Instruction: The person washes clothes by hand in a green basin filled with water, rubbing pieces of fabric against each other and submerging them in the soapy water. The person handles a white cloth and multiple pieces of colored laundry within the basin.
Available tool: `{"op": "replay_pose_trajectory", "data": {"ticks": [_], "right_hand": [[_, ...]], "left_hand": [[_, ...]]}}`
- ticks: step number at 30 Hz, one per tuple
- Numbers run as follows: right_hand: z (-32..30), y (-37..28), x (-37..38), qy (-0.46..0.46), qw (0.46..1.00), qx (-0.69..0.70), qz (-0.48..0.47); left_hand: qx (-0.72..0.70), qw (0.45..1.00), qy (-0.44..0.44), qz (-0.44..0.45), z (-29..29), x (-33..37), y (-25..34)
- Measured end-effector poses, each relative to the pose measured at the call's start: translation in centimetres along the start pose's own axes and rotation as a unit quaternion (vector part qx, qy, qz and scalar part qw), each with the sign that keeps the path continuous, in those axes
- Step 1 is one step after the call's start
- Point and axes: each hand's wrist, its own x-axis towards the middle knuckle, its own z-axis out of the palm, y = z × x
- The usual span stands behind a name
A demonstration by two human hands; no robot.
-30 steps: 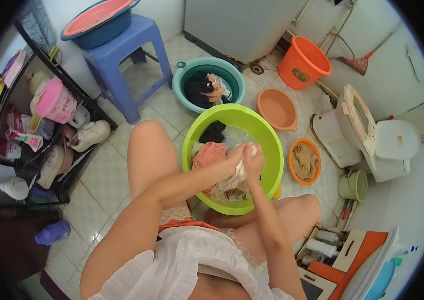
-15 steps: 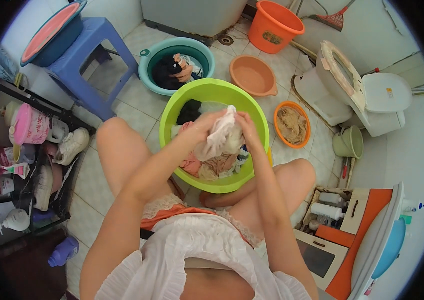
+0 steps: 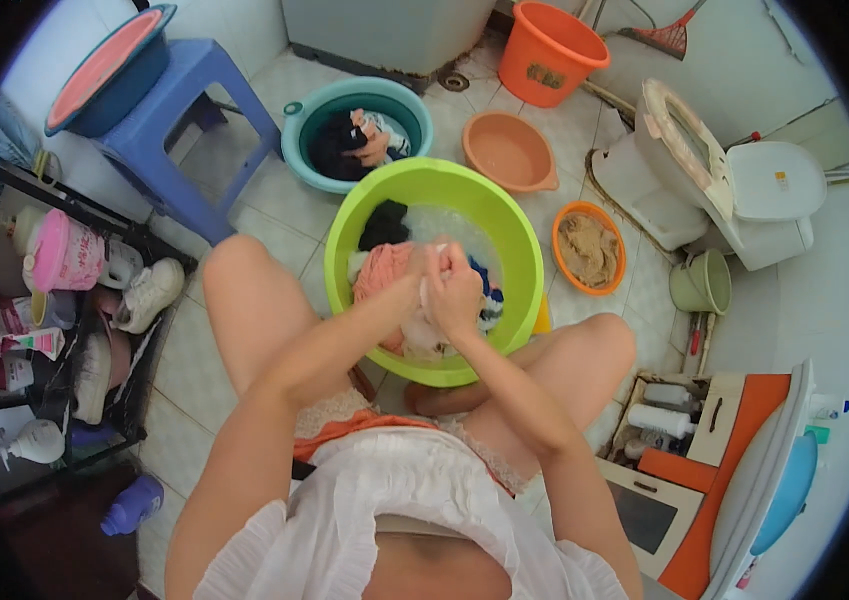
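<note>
A lime-green basin stands on the floor between my knees, holding sudsy water and wet laundry. Over its middle, my left hand and my right hand are closed together around a white cloth, mostly hidden by my fingers; its lower end hangs toward the water. The left fingers are somewhat smeared by motion. Beside my left hand lies a pink garment, with a black cloth at the basin's far left. To the right of my hands is a dark blue and white cloth.
Beyond stand a teal basin with clothes, an orange-brown basin and an orange bucket. A small orange basin holds tan cloth. A blue stool and shelf rack are left; a toilet is right.
My hands have come down and closed together on the white cloth, which was raised and spread between them. More of the pink garment and sudsy water shows.
</note>
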Motion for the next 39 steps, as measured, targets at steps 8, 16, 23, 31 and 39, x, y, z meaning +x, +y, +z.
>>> {"op": "replay_pose_trajectory", "data": {"ticks": [8,16,23,31,39], "right_hand": [[-0.3,4.5,0.9,0.016,0.997,-0.025,0.068],[-4.6,8.0,5.4,-0.079,0.988,0.090,0.101],[-4.5,13.6,4.2,-0.361,0.931,0.028,0.036],[-7.5,5.8,5.3,-0.261,0.802,0.477,0.245],[-6.8,6.2,5.2,-0.093,0.786,0.562,0.240]], "left_hand": [[-0.607,0.740,0.042,-0.287,-1.7,-2.1,8.5],[-0.610,0.749,-0.076,-0.247,-5.9,-1.3,7.0],[-0.604,0.780,-0.073,-0.146,-9.5,-1.9,6.7],[-0.157,0.949,0.267,-0.052,-10.5,-3.0,5.7],[-0.013,0.975,0.133,0.180,-4.2,-7.5,8.7]]}}
